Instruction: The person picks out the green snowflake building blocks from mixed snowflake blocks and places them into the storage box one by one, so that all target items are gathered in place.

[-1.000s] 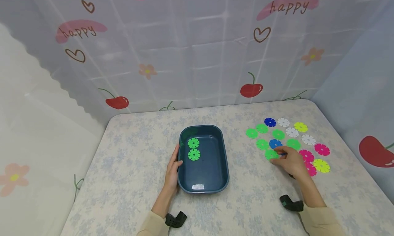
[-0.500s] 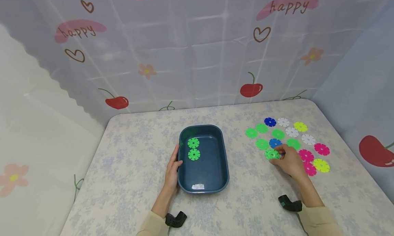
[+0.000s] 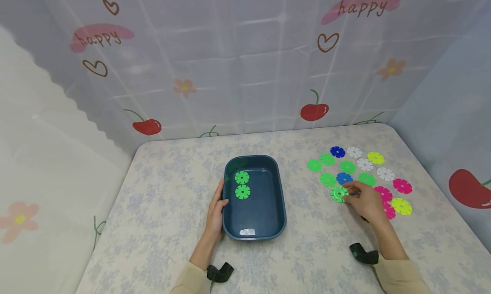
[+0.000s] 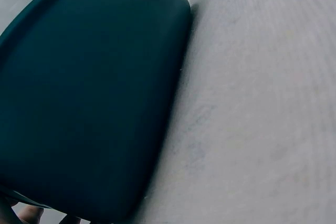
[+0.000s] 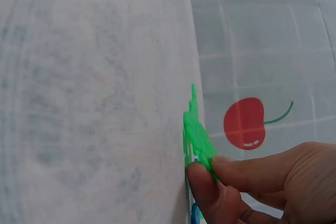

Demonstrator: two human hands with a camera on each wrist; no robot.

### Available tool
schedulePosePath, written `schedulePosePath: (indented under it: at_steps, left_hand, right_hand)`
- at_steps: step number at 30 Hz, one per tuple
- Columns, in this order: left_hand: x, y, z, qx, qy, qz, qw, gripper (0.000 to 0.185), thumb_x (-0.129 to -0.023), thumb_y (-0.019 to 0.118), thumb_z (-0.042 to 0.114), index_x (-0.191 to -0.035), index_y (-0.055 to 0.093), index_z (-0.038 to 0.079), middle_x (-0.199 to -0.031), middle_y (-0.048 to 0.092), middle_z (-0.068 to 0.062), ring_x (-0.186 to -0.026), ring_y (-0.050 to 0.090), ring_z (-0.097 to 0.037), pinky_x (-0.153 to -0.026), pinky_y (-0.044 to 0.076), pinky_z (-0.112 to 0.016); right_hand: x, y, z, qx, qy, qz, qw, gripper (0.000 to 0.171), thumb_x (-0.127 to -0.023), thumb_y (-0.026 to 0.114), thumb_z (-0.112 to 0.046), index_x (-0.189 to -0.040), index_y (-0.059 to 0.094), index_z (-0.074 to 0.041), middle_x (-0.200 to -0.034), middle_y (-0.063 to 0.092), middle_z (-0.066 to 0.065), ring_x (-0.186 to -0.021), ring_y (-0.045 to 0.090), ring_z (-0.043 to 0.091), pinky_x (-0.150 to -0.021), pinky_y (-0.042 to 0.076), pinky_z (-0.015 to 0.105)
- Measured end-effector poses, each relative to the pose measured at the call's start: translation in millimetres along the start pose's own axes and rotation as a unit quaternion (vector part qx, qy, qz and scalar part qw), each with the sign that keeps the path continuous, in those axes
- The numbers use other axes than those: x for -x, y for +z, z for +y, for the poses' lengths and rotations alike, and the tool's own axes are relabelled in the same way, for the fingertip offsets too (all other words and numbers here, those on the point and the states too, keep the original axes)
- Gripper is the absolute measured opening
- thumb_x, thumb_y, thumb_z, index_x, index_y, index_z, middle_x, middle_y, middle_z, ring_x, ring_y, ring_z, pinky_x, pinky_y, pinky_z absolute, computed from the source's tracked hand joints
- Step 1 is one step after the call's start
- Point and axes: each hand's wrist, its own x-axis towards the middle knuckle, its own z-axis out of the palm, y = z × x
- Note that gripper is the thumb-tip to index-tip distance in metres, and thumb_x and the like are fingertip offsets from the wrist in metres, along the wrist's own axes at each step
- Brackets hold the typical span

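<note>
My left hand (image 3: 215,215) grips the left wall of a dark blue plastic tray (image 3: 264,213), its thumb at the rim. Two green snowflake discs (image 3: 242,192) lie inside the tray, one behind the other. To the right, my right hand (image 3: 366,201) pinches a green snowflake disc (image 3: 339,194) between thumb and fingers. In the right wrist view this pinched disc (image 5: 198,136) is tilted, its near edge raised close to the tabletop. A blue snowflake disc (image 3: 344,178) lies just behind the hand. The hand partly hides pink discs (image 3: 385,194) beside it.
Around the right hand several more snowflake discs lie flat: green (image 3: 348,167), white (image 3: 385,174), yellow (image 3: 401,206), pink (image 3: 402,186) and dark blue (image 3: 337,151). A patterned cloth covers the table (image 3: 172,183). Printed curtains (image 3: 245,72) stand behind it.
My right hand has taken hold of the green snowflake disc and tilted it up slightly, staying in nearly the same place. The left hand and tray have not moved.
</note>
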Motion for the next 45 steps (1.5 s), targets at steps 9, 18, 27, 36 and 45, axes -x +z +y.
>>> schedulePosePath:
  at_steps: [9, 18, 27, 36, 45]
  left_hand:
    - [-0.8, -0.3, -2.3, -0.007, -0.002, 0.002, 1.0000, 0.064, -0.096, 0.035, 0.007, -0.157, 0.023, 0.023, -0.165, 0.014, 0.002, -0.153, 0.005, -0.021, -0.122, 0.006, -0.051]
    - [0.2, -0.8, -3.6, -0.003, -0.007, 0.004, 1.0000, 0.064, -0.096, 0.036, 0.007, -0.157, 0.024, 0.023, -0.165, 0.015, 0.003, -0.153, 0.006, -0.021, -0.122, 0.007, -0.050]
    - [1.2, 0.7, -0.5, 0.003, -0.004, -0.001, 1.0000, 0.063, -0.097, 0.035, 0.008, -0.157, 0.023, 0.024, -0.165, 0.015, 0.004, -0.153, 0.006, -0.020, -0.122, 0.006, -0.050]
    - [-0.7, -0.1, -2.0, -0.001, 0.001, -0.003, 1.0000, 0.064, -0.096, 0.035, 0.006, -0.157, 0.023, 0.021, -0.165, 0.014, 0.000, -0.153, 0.005, -0.023, -0.122, 0.005, -0.052]
    - [-1.3, -0.8, -1.3, 0.001, 0.004, -0.002, 1.0000, 0.064, -0.096, 0.035, 0.006, -0.157, 0.023, 0.021, -0.165, 0.015, 0.001, -0.153, 0.005, -0.022, -0.122, 0.005, -0.050]
  right_hand:
    - [1, -9, -10, -0.080, 0.030, -0.046, 0.995, 0.039, -0.091, 0.065, -0.009, -0.125, 0.060, 0.008, -0.098, 0.063, 0.020, -0.074, 0.067, 0.019, -0.061, 0.055, 0.026]
    - [-1, -18, -36, -0.149, -0.003, -0.067, 0.987, 0.044, -0.091, 0.065, -0.008, -0.131, 0.055, 0.008, -0.099, 0.060, 0.018, -0.081, 0.074, 0.022, -0.067, 0.058, 0.029]
    - [-6, -15, -64, -0.204, -0.031, -0.105, 0.973, 0.041, -0.091, 0.065, -0.007, -0.129, 0.056, 0.006, -0.099, 0.063, 0.017, -0.083, 0.074, 0.023, -0.071, 0.058, 0.030]
    - [-13, 4, -95, -0.234, -0.077, -0.139, 0.959, 0.036, -0.092, 0.060, -0.001, -0.126, 0.055, 0.009, -0.095, 0.060, 0.018, -0.079, 0.072, 0.017, -0.071, 0.058, 0.031]
    - [-20, 36, -134, -0.241, -0.099, -0.188, 0.947, 0.033, -0.089, 0.061, 0.000, -0.121, 0.059, 0.006, -0.093, 0.058, 0.016, -0.081, 0.069, 0.029, -0.077, 0.058, 0.043]
